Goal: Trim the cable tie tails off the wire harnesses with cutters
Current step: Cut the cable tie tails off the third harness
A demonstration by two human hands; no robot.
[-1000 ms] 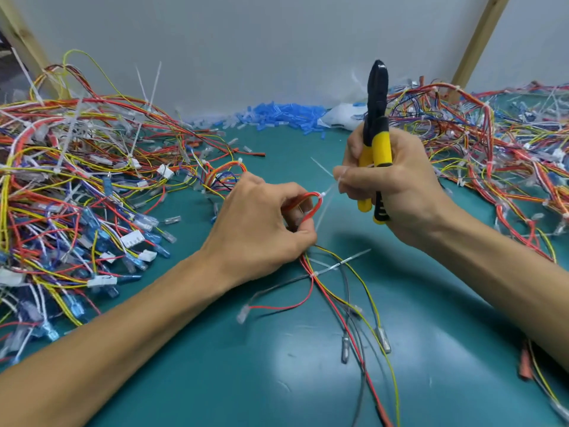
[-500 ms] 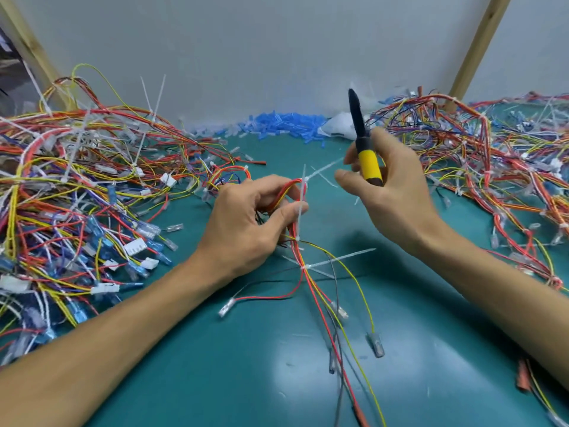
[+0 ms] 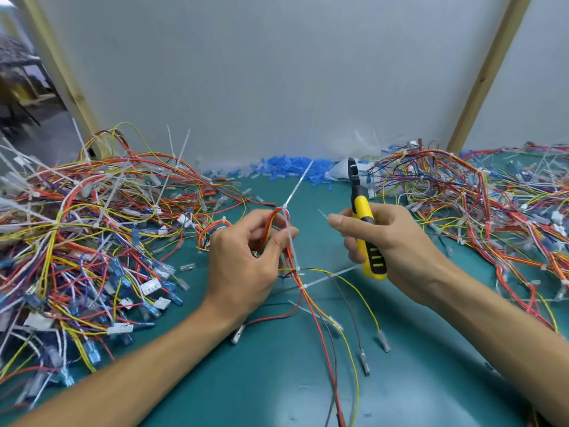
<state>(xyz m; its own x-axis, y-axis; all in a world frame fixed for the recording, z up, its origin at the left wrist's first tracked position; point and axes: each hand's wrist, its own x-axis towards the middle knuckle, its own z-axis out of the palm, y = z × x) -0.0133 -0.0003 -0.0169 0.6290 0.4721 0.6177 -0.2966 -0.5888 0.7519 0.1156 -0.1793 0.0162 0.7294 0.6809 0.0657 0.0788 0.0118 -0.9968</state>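
Observation:
My left hand point(image 3: 246, 257) grips a looped wire harness point(image 3: 311, 306) of red, yellow and black wires at the middle of the green table point(image 3: 277, 386). A long white cable tie tail point(image 3: 297, 184) sticks up and to the right from the loop's top. Another tie tail point(image 3: 332, 276) juts right from the bundle lower down. My right hand point(image 3: 388, 251) holds yellow-and-black cutters point(image 3: 365, 229), jaws pointing up, a short way right of the harness. A thin white sliver point(image 3: 322, 213) shows at my right thumb tip.
A big tangle of harnesses with untrimmed ties point(image 3: 92, 235) fills the left side. Another harness pile point(image 3: 480, 217) covers the right. Blue connector bits point(image 3: 283, 169) and a white bag point(image 3: 340, 171) lie along the grey back wall.
My left hand has turned the loop so a long tie tail now points up. My right hand has shifted right and lowered, tilting the cutters; the camera view has dropped.

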